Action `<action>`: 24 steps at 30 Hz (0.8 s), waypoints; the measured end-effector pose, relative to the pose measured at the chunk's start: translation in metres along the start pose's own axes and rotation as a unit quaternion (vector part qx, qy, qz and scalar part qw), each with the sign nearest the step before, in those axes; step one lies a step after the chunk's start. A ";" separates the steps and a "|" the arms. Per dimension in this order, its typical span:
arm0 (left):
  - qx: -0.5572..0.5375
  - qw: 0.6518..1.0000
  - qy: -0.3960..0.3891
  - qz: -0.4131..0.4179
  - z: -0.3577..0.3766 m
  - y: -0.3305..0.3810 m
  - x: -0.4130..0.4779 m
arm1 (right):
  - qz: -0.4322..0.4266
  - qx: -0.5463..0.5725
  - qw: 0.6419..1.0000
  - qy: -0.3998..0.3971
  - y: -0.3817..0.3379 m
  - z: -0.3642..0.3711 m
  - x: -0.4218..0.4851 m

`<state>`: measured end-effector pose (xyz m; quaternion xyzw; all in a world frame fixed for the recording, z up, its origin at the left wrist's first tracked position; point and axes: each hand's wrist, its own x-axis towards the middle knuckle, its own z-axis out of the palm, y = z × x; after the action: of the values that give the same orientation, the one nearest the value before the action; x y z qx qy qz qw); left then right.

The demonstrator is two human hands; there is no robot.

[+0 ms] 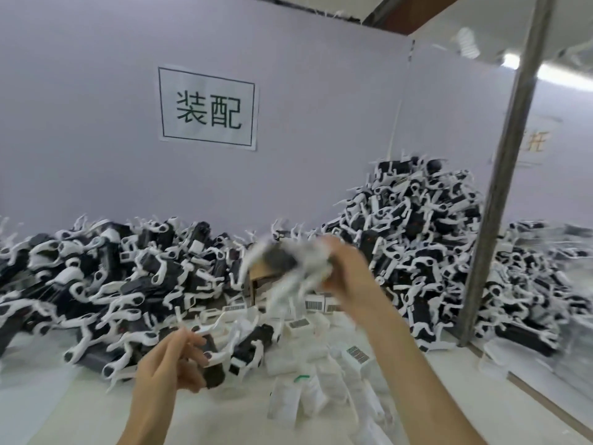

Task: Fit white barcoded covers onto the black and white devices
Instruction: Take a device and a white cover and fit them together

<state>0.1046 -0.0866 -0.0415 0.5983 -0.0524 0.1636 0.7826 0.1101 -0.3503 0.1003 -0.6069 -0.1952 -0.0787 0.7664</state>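
Head view — blurred black-white device (279, 257) (raised)

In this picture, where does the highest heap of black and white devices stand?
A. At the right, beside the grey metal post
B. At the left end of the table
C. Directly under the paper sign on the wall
A: the tall heap of devices beside the metal post rises well above the low heap on the left.

Single head-worn view, facing forward and slightly down, close over table (80, 396), wall (96, 139) behind
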 end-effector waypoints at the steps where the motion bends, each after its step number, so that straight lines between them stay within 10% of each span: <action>1: 0.004 1.000 -0.007 -0.003 0.001 0.000 -0.001 | -0.022 0.128 0.990 0.060 -0.025 -0.008 0.021; 4: 0.021 0.999 -0.021 -0.013 0.003 -0.003 -0.003 | -0.090 0.379 0.908 0.154 -0.106 -0.035 0.087; 9: 0.058 0.998 -0.004 0.000 0.004 -0.001 -0.003 | -0.085 -0.001 0.962 0.261 -0.131 -0.043 0.111; 14: 0.288 0.947 0.068 0.127 0.001 0.001 -0.010 | -0.069 -0.102 0.968 0.221 -0.022 -0.006 0.043; 24: 0.589 0.795 -0.098 0.101 0.001 -0.009 -0.012 | 0.062 -0.491 0.868 0.039 0.152 0.034 -0.046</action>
<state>0.0960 -0.0916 -0.0531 0.9480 -0.0824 0.1813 0.2483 0.1161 -0.2845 -0.0484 -0.9120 -0.0638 -0.1404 0.3800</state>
